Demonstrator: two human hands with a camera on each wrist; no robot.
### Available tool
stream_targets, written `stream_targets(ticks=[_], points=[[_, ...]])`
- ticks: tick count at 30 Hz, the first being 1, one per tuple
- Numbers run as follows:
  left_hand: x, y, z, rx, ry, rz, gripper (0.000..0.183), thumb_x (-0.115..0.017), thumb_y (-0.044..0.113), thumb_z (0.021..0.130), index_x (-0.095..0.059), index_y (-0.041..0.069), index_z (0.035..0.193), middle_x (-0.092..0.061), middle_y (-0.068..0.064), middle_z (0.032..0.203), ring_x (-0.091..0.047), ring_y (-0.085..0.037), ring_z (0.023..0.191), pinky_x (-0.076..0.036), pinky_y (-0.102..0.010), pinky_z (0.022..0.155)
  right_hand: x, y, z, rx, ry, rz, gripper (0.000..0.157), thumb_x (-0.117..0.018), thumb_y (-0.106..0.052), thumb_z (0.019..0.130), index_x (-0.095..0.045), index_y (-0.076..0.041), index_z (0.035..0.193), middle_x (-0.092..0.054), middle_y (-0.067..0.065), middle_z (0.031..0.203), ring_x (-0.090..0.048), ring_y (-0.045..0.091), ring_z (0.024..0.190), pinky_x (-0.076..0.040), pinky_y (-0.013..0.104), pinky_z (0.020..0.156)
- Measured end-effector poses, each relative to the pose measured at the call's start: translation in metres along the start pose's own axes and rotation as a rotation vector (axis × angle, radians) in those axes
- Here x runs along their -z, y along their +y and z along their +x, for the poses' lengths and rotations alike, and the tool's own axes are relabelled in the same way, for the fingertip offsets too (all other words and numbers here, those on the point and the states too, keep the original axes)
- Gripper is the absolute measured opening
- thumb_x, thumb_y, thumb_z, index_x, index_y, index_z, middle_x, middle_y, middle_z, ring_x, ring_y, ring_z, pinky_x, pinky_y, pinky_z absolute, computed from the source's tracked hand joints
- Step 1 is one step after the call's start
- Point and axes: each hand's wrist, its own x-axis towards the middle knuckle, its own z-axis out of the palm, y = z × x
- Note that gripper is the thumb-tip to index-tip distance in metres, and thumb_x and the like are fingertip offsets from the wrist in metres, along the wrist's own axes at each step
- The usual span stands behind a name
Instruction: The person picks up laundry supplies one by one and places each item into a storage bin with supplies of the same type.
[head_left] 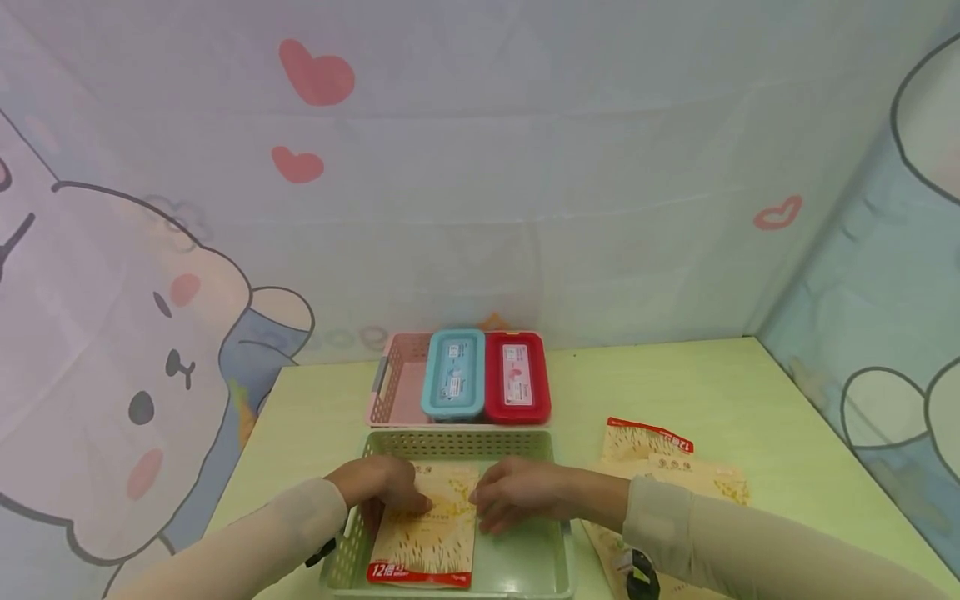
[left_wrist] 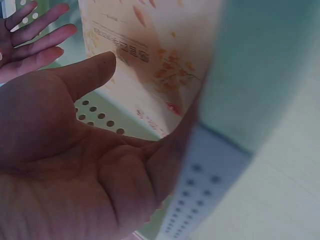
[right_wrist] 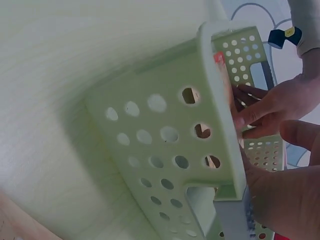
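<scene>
A cream packet (head_left: 431,542) with a printed grass pattern and a red strip along its near edge lies inside a light green basket (head_left: 562,575). My left hand (head_left: 390,487) is at the packet's left edge, its thumb stretched over the printed face. Its other fingers go down beside the basket wall and are partly hidden. From the right, my right hand (head_left: 517,496) reaches into the basket beside the packet. The left wrist view shows its fingers (left_wrist: 42,45) spread and fairly straight, holding nothing.
Behind the green basket stands a pink basket (head_left: 384,408) with a blue-lidded box (head_left: 442,400) and a red-lidded box (head_left: 538,400). More cream packets (head_left: 637,442) lie on the table (head_left: 675,375) to the right, partly under my right forearm. A printed curtain (head_left: 525,167) hangs behind.
</scene>
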Motion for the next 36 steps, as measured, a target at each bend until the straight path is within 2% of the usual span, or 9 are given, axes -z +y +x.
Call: stream_targets(ticks=[7, 9, 16, 20, 22, 25, 27, 32, 36], points=[[-0.001, 0.006, -0.005, 0.004, 0.089, 0.028, 0.046, -0.073, 0.045, 0.099, -0.067, -0.001, 0.102, -0.07, -0.014, 0.083, -0.076, -0.029, 0.065, -0.064, -0.041, 0.062, -0.002, -0.005, -0.007, -0.02, -0.029, -0.027, 0.032, -0.067, -0.015, 0.102, -0.067, 0.006, 0.127, -0.073, 0.02, 0.115, -0.073, 0.037, 0.108, -0.061, 0.046, 0.093], [0.002, 0.006, -0.008, 0.009, 0.108, 0.019, 0.044, -0.074, 0.043, 0.099, -0.067, 0.0, 0.102, -0.07, -0.013, 0.086, -0.075, -0.027, 0.063, -0.063, -0.039, 0.061, -0.002, -0.007, -0.009, -0.018, -0.03, -0.035, 0.034, -0.067, -0.014, 0.102, -0.066, 0.006, 0.129, -0.073, 0.019, 0.117, -0.072, 0.037, 0.109, -0.06, 0.047, 0.094], [0.018, 0.011, -0.025, -0.054, 0.142, 0.054, 0.056, -0.071, 0.048, 0.1, -0.07, -0.003, 0.124, -0.069, -0.017, 0.127, -0.075, -0.028, 0.073, -0.064, -0.042, 0.069, 0.004, -0.012, -0.016, 0.017, -0.006, -0.014, 0.037, -0.067, -0.013, 0.101, -0.062, 0.008, 0.132, -0.071, 0.021, 0.121, -0.069, 0.043, 0.115, -0.06, 0.048, 0.094], [0.031, 0.01, -0.029, -0.138, 0.105, 0.031, 0.054, -0.067, 0.051, 0.102, -0.07, 0.001, 0.122, -0.069, -0.011, 0.122, -0.074, -0.027, 0.079, -0.063, -0.043, 0.074, 0.014, -0.017, -0.025, 0.017, -0.02, -0.036, 0.04, -0.067, -0.015, 0.102, -0.061, 0.007, 0.135, -0.07, 0.019, 0.123, -0.069, 0.042, 0.117, -0.059, 0.049, 0.096], [0.038, 0.01, -0.03, -0.179, 0.093, 0.021, 0.047, -0.065, 0.051, 0.103, -0.071, 0.004, 0.104, -0.067, -0.006, 0.099, -0.067, -0.021, 0.072, -0.06, -0.042, 0.074, 0.02, -0.02, -0.03, 0.018, -0.027, -0.055, 0.042, -0.068, -0.017, 0.103, -0.06, 0.007, 0.137, -0.07, 0.016, 0.123, -0.069, 0.041, 0.118, -0.059, 0.049, 0.097], [0.048, 0.012, -0.033, -0.263, 0.102, 0.018, 0.045, -0.064, 0.048, 0.104, -0.071, 0.004, 0.097, -0.062, -0.002, 0.084, -0.056, -0.016, 0.07, -0.055, -0.041, 0.074, 0.028, -0.025, -0.038, 0.039, -0.023, -0.077, 0.045, -0.067, -0.019, 0.103, -0.058, 0.006, 0.14, -0.07, 0.015, 0.126, -0.069, 0.041, 0.118, -0.058, 0.051, 0.099], [0.052, 0.014, -0.036, -0.322, 0.119, 0.012, 0.046, -0.063, 0.047, 0.105, -0.071, 0.002, 0.101, -0.065, -0.004, 0.088, -0.06, -0.018, 0.079, -0.055, -0.045, 0.081, 0.032, -0.027, -0.042, 0.064, -0.01, -0.083, 0.047, -0.067, -0.02, 0.104, -0.056, 0.006, 0.142, -0.069, 0.016, 0.127, -0.069, 0.04, 0.118, -0.058, 0.052, 0.099], [0.06, 0.017, -0.042, -0.436, 0.178, -0.022, 0.061, -0.064, 0.047, 0.104, -0.064, -0.003, 0.137, -0.068, -0.015, 0.132, -0.065, -0.033, 0.122, -0.052, -0.056, 0.104, 0.036, -0.028, -0.048, 0.142, 0.03, -0.086, 0.054, -0.068, -0.021, 0.104, -0.051, 0.006, 0.147, -0.066, 0.016, 0.132, -0.068, 0.037, 0.117, -0.058, 0.051, 0.097], [0.064, 0.021, -0.045, -0.528, 0.231, -0.081, 0.056, -0.064, 0.041, 0.106, -0.061, -0.004, 0.14, -0.069, -0.016, 0.131, -0.067, -0.033, 0.121, -0.053, -0.055, 0.102, 0.038, -0.031, -0.053, 0.203, 0.067, -0.106, 0.056, -0.07, -0.022, 0.103, -0.051, 0.006, 0.147, -0.066, 0.015, 0.133, -0.069, 0.036, 0.117, -0.059, 0.049, 0.096]])
